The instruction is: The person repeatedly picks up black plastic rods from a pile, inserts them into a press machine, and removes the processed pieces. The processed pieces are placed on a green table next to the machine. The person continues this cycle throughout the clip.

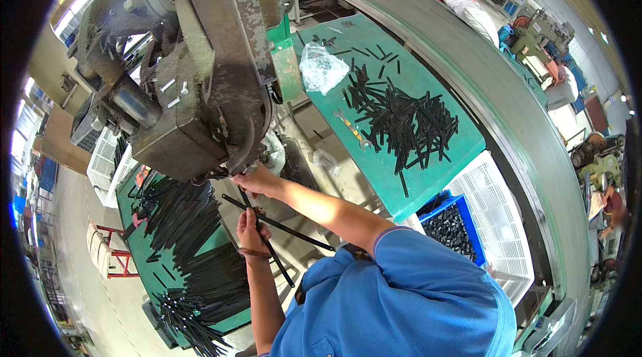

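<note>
While my left fingers (245,226) are closed around long, narrow black strips (304,236), two of these cross at the fingertips, one sloping down to the lower right, the other lying flatter. My right fingers (245,179) are just above the left ones and slightly bent, up against the lower end of a heavy, worn grey metal machine (234,29); whether they pinch anything I cannot tell, as the machine hides the tips.

Left of my fingers, and lower, a green tabletop (144,260) carries a broad, dense spread of more long black strips (184,216), laid roughly side by side, their near ends fanning out.

Right of my fingers, past my bare right forearm, stands a second green tabletop (435,176). On it lie a loose heap of short black pieces (414,126), a metal open-ended wrench (351,128) on the side of the heap nearer my fingers, and, farther up, a crumpled clear plastic bag (323,68). A blue plastic bin (474,233) of small dark parts sits below that tabletop's near end, beside a white perforated plastic crate (498,206).

Farther right of my fingers curves a long grey conveyor (518,116); well beyond it shows another person's arm (610,208), blurred.
</note>
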A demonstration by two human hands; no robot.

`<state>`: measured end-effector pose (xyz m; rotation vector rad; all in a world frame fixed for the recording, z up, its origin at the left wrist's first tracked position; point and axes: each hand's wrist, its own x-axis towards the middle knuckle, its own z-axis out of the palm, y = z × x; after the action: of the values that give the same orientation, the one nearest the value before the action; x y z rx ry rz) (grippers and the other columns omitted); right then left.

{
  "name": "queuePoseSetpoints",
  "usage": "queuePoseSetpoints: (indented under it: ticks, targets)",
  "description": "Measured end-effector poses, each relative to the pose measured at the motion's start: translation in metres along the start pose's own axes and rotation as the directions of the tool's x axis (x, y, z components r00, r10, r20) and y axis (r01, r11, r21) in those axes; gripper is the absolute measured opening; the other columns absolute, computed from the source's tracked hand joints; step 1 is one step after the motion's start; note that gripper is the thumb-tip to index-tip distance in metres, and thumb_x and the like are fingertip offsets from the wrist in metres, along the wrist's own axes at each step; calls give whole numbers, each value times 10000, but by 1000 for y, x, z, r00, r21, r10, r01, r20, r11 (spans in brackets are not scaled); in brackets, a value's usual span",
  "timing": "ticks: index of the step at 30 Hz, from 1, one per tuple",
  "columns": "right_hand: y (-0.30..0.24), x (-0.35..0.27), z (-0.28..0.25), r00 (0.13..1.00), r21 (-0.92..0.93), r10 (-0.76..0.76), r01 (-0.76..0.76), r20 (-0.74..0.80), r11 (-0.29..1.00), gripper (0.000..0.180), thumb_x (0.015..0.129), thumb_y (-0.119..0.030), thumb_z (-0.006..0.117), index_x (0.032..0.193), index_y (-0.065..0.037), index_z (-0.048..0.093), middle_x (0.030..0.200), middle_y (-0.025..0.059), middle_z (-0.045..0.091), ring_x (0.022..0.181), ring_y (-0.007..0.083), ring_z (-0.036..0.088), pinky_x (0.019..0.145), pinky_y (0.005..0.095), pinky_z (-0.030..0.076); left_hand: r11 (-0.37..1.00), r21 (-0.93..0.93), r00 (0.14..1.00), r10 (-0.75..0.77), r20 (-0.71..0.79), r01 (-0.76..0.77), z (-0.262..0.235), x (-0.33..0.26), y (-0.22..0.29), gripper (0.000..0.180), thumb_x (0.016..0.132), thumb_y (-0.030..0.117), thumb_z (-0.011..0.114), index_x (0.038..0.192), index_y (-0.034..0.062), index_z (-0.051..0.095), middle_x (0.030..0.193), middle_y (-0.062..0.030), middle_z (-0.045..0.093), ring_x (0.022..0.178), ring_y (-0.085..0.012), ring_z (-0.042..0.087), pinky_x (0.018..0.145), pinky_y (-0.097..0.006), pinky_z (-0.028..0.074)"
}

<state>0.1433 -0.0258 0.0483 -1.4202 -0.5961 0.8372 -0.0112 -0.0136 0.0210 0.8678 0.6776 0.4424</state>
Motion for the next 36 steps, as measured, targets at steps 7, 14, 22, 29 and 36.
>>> queuePoseSetpoints:
  ticks: [7, 14, 22, 29, 36]
  targets:
    - [-4, -44, -109, 990, 233, -103, 77, 100, 969, 298, 785, -264, 700, 928, -11, 633, 683, 62, 614, 552, 133, 597, 483, 268, 535, 1000, 11, 1000, -6, -2, 6, 4, -4, 3, 202, 920, 267, 523, 898, 69, 550, 761, -29, 580, 400, -58, 351, 349, -210, 235]
    - [75, -132, -376, 561, -343, -91, -362, -823, 867, 198, 730, -193, 691, 789, -8, 653, 708, 120, 649, 640, 236, 636, 582, 341, 521, 1000, 19, 1000, -4, -24, 5, 15, -7, 4, 170, 914, 259, 535, 860, 99, 558, 752, -7, 554, 407, -51, 329, 361, -198, 229]
    - [74, -59, -442, 247, -278, -130, -804, -960, 525, 275, 804, -261, 577, 1001, -74, 624, 1145, 140, 483, 1075, 345, 472, 863, 423, 451, 998, 53, 999, 35, -17, -34, 17, -9, 4, 198, 906, 297, 541, 912, 99, 547, 731, -1, 542, 397, -40, 303, 342, -190, 221]
    - [101, -40, -441, 279, -313, -163, -914, -946, 256, 195, 840, -167, 508, 967, -110, 645, 1100, 104, 514, 993, 280, 513, 822, 357, 456, 996, 75, 997, 44, -62, -39, 28, -12, 3, 214, 907, 295, 539, 919, 81, 536, 735, -17, 543, 399, -45, 343, 334, -188, 257]
    - [125, -125, -468, 378, -496, -372, -814, -848, 303, 73, 720, -100, 567, 753, -36, 582, 887, 166, 595, 807, 332, 616, 696, 403, 511, 998, 38, 992, 49, -113, -45, 30, -14, -3, 215, 905, 292, 543, 917, 77, 543, 744, -28, 557, 394, -46, 349, 331, -190, 264]
